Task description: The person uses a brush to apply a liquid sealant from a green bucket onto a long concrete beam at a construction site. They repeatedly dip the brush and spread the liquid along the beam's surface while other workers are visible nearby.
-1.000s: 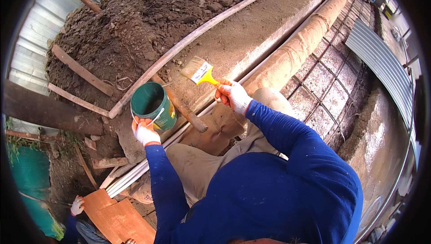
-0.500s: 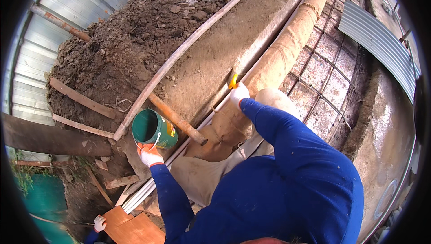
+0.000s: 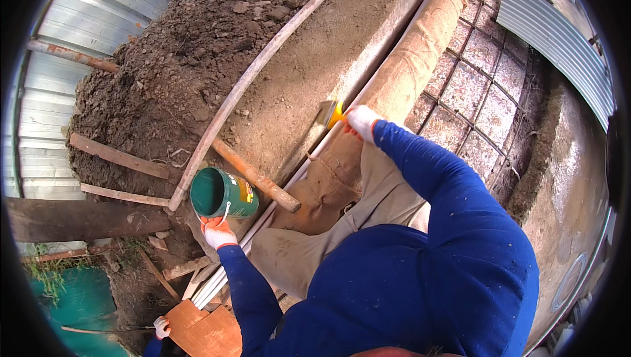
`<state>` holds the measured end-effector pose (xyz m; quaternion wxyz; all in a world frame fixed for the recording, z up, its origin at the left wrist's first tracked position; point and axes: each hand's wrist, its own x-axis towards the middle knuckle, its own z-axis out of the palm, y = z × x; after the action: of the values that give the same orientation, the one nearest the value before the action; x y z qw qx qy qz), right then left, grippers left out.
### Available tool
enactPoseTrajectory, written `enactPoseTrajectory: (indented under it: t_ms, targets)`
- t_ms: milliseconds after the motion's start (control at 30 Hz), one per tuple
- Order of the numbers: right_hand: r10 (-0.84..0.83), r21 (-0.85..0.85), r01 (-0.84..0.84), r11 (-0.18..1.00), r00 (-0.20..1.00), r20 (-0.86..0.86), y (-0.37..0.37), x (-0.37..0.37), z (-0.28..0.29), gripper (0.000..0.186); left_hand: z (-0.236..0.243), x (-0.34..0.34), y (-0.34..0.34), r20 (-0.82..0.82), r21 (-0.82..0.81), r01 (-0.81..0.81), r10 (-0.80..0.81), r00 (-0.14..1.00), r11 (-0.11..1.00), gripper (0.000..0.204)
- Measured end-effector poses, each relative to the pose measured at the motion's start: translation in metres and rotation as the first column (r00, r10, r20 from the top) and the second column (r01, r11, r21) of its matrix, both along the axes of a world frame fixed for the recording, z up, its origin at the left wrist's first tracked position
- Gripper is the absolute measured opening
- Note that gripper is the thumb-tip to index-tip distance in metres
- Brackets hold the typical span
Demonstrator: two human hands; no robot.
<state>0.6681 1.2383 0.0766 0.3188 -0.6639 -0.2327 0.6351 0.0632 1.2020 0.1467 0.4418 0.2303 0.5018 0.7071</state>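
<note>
My left hand [image 3: 218, 231], in a white glove with orange palm, is closed on the near side of a green bucket [image 3: 242, 198], which tilts with its mouth toward the left. Its thin handle hangs by my fingers, and no contents can be made out inside. My right hand [image 3: 362, 122], gloved alike, is closed around the yellow handle of a wide flat brush [image 3: 335, 114]. The brush's darker head is against or just over the side of the concrete beam [image 3: 315, 87]. Beside it runs a long burlap-wrapped roll [image 3: 420, 45], near my right hand.
White pipes [image 3: 213, 285] run beneath my left arm. A rusty pipe [image 3: 259, 178] juts past the bucket, near a long wooden pole [image 3: 230, 100] and heaped soil [image 3: 151, 87]. Rebar mesh [image 3: 473, 74] lies right. Lower left, another person's gloved hand [image 3: 162, 327] holds a brown board [image 3: 205, 331].
My right hand has turned and shifted slightly, so the brush's flat head now shows. My left hand keeps the bucket at nearly the same place. The view has shifted a little.
</note>
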Motion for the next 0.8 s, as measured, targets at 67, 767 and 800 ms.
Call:
enactPoseTrajectory:
  t_ms: [67, 767, 800]
  targets:
    - [-0.155, 0.010, 0.155, 0.988, 0.984, 0.084, 0.011, 0.045, 0.010, 0.015, -0.007, -0.008, -0.004, -0.007, 0.015, 0.043, -0.043, 0.999, 0.999, 0.049]
    - [-0.090, -0.051, 0.088, 0.995, 0.994, -0.054, 0.027, 0.003, -0.016, 0.026, -0.014, 0.000, 0.000, -0.142, 0.002, -0.023, 0.023, 0.990, 1.000, 0.051]
    - [-0.174, -0.078, 0.169, 0.983, 0.983, -0.059, 0.034, 0.022, -0.016, 0.022, -0.015, -0.009, -0.003, -0.104, 0.032, -0.006, 0.009, 0.994, 0.999, 0.052]
